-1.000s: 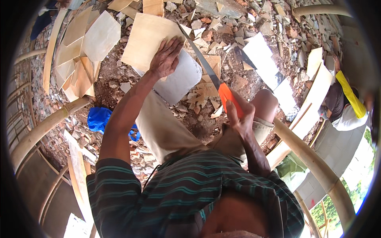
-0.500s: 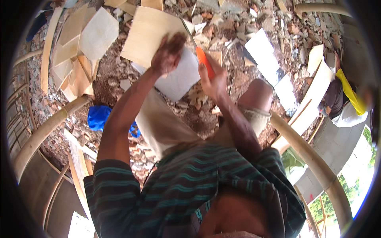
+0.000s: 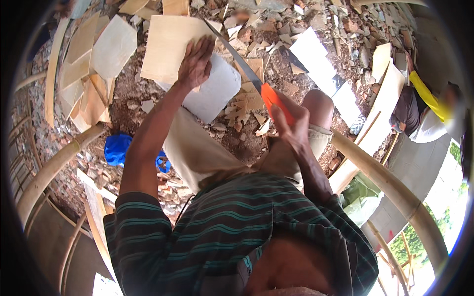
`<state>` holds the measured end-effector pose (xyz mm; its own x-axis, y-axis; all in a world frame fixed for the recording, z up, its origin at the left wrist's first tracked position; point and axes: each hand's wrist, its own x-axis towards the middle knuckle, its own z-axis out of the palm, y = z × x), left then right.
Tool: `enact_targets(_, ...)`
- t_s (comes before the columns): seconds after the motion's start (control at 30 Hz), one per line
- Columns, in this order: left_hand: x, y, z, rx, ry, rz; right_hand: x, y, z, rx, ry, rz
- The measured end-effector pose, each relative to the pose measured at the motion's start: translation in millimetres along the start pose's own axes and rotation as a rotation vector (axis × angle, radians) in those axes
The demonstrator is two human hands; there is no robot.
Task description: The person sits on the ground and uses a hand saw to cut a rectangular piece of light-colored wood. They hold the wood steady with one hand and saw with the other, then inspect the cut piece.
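Left hand [image 3: 196, 63]: fingers spread, palm pressed flat on a pale tan sheet of thin wood [image 3: 170, 47], which lies over a white rectangular block [image 3: 215, 93] on the rubble-strewn ground [image 3: 133, 98]. Right hand [image 3: 286, 126]: closed round the orange handle [image 3: 274, 101] of a long grey-bladed knife [image 3: 236, 55]; blade tip touches the sheet's far edge. Blue plastic object [image 3: 116, 148]: left of the person's knee. Curved bamboo pole [image 3: 390, 190]: at right.

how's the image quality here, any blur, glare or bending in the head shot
Head view: strong fisheye, so the bamboo pole bows near the dark round rim; daylight blows out white at the lower right edge; the left hand on the wood sheet is fairly sharp, as is the right hand gripping the orange-handled blade; the shirt close to the lens looks soft.
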<state>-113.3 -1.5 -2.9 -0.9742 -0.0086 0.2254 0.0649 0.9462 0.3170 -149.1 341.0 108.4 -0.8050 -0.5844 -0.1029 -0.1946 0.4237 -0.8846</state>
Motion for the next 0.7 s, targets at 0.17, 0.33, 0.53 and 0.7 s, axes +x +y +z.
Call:
enact_targets(0.17,-4.9,-2.5,-0.3,-0.007,-0.076,0.058,44.6,-67.2,5.8,0.030,-0.090,0.088)
enact_targets(0.33,-3.0,-3.2,3.5,-0.060,0.028,0.095,100.7,-72.6,54.7,0.081,-0.006,-0.011)
enact_targets(0.53,-5.2,-2.6,1.4,-0.016,-0.081,0.044,48.6,-54.5,33.6,0.110,0.081,-0.223)
enact_targets(0.7,-2.4,-0.8,1.4,-0.017,-0.022,0.052,100.0,-73.6,44.5,0.067,-0.103,0.148)
